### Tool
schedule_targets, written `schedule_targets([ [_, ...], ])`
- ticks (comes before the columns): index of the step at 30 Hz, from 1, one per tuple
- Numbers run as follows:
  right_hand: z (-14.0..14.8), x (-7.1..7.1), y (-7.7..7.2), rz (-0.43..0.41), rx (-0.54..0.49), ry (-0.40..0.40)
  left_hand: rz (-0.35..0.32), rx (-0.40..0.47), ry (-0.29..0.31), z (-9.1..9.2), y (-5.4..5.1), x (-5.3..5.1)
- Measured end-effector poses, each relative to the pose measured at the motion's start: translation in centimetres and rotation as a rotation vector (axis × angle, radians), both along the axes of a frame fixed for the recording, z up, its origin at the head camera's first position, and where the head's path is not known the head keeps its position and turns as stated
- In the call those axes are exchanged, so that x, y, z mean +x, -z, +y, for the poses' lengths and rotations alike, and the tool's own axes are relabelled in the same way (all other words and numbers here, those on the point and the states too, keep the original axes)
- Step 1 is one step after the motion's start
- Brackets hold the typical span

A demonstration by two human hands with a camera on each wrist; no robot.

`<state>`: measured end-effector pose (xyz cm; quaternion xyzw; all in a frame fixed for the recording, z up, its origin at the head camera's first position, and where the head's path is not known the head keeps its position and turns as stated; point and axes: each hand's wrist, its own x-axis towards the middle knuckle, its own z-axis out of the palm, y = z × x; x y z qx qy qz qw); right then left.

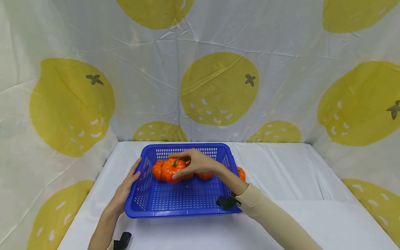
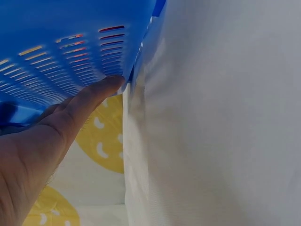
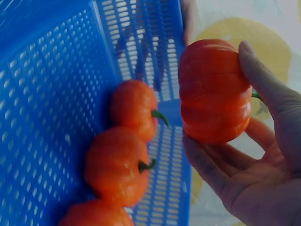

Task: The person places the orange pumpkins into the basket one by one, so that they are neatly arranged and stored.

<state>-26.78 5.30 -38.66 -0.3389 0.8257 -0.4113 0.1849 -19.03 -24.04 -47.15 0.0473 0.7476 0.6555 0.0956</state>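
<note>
Held pumpkin [image 1: 170, 172], glossy orange, round, ribbed, green-stemmed: over the interior of a rectangular blue plastic basket [image 1: 175, 213], which stands left of centre and toward the far edge of the white cloth-covered bench [image 1: 297, 173].

Left grip [image 1: 124, 190], bare hand: not closed on anything; fingers extended, touching the outside of the basket's left wall. Black wrist camera [image 1: 122, 240] worn below it.

Basket: slotted walls, perforated floor, raised solid rim.

Leftmost pumpkin [image 1: 157, 170], orange, ribbed: in the basket, partly covered by the held one in the head view.

Right grip [image 1: 201, 163], bare hand: closed round the held pumpkin, thumb on one side, fingers on the other; stem turned toward the palm in the right wrist view, where three further orange pumpkins lie in a row in the basket, one cut by the frame.

Right-hand pumpkin [image 1: 205, 176], orange: in the basket, partly hidden by the hand.

Second black wrist camera [image 1: 226, 202]: over the basket's near right corner.

Outer pumpkin [image 1: 241, 173], orange: outside the basket's right wall, mostly hidden.

Beige sleeve [image 1: 272, 215]: right arm, over the bench.
</note>
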Motion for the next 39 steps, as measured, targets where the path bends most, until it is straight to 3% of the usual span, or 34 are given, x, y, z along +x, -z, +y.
schedule_targets([
  [8,-3.3,-0.9,1.4,0.023,0.093,-0.130,-0.010,0.015,0.014,0.0,0.0,0.1],
  [14,-4.4,-1.4,2.9,0.011,0.140,-0.190,-0.017,0.014,0.018,0.0,0.2,0.0],
  [24,-5.8,-1.3,4.9,0.041,0.266,-0.376,-0.011,0.033,0.032,-0.1,0.2,-0.1],
  [32,-5.3,-1.5,5.8,-0.028,0.255,-0.422,-0.010,0.035,0.026,0.1,0.1,-0.1],
  [39,-4.3,-1.8,5.7,-0.192,0.194,-0.478,-0.007,0.035,0.014,0.0,0.2,-0.1],
])
